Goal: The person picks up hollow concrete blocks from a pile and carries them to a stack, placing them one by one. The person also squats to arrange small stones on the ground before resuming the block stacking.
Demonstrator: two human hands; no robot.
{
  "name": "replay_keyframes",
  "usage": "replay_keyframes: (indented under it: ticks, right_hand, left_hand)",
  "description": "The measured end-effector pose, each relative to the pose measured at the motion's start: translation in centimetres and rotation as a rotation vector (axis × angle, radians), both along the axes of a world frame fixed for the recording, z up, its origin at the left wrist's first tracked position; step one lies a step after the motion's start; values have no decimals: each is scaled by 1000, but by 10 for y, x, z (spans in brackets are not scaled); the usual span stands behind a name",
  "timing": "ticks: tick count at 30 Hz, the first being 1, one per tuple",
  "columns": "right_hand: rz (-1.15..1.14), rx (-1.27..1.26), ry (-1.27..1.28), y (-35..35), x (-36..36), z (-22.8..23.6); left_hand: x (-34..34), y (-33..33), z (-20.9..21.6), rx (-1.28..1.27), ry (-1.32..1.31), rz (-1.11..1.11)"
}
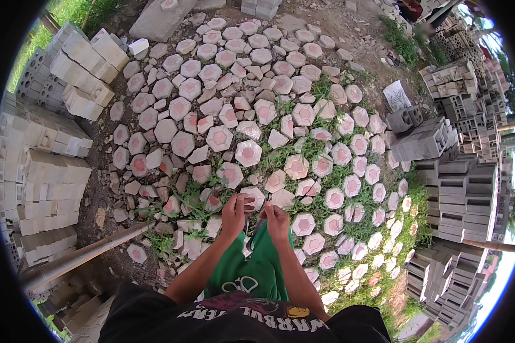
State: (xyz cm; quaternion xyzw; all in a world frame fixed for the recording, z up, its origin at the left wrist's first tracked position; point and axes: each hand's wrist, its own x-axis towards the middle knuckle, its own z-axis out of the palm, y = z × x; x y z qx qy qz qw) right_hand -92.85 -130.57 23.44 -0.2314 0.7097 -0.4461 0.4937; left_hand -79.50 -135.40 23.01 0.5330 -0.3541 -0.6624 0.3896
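Both my hands are held out in front of my green shorts, a short gap between them. My left hand has its fingers stretched apart toward the right, with nothing visible in them. They overlap the view of a hexagonal paving stone, pale with a pinkish centre; whether they touch it I cannot tell. My right hand is closed, fingertips and thumb drawn together. Anything inside it is too small or hidden to make out. Between my wrists a dark, narrow shape is partly visible below.
Hexagonal pavers and broken stones cover the ground, with grass between them. Concrete blocks stand stacked at left and right. A pole slants in at lower left. A person is at the far right.
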Motion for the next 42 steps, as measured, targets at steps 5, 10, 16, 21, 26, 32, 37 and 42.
replay_keyframes:
  ticks: [5, 10, 16, 21, 26, 32, 37, 42]
  right_hand:
    - [47, -93, 51, -74, -51, 25]
    - [92, -160, 72, -147, -132, 19]
    - [195, -141, 59, -256, -213, 47]
    - [296, -115, 36, -351, -236, 67]
    - [330, -147, 2, -442, -228, 54]
    - [331, -147, -41, -568, -192, 42]
    - [282, -116, 43, -668, -150, 56]
    - [238, -89, -92, -754, -120, 79]
  left_hand:
    - [-36, -71, 34, -54, -137, -49]
    - [-80, -134, 17, -219, -328, -56]
    - [-148, -215, 43, -225, -299, 120]
    - [-174, -285, 80, -199, -268, 233]
    - [-163, -370, 72, -146, -331, 276]
    - [-130, -504, 30, -213, -356, 253]
    - [-85, -623, 86, -136, -145, 222]
    - [-33, -720, 82, -168, -172, 218]
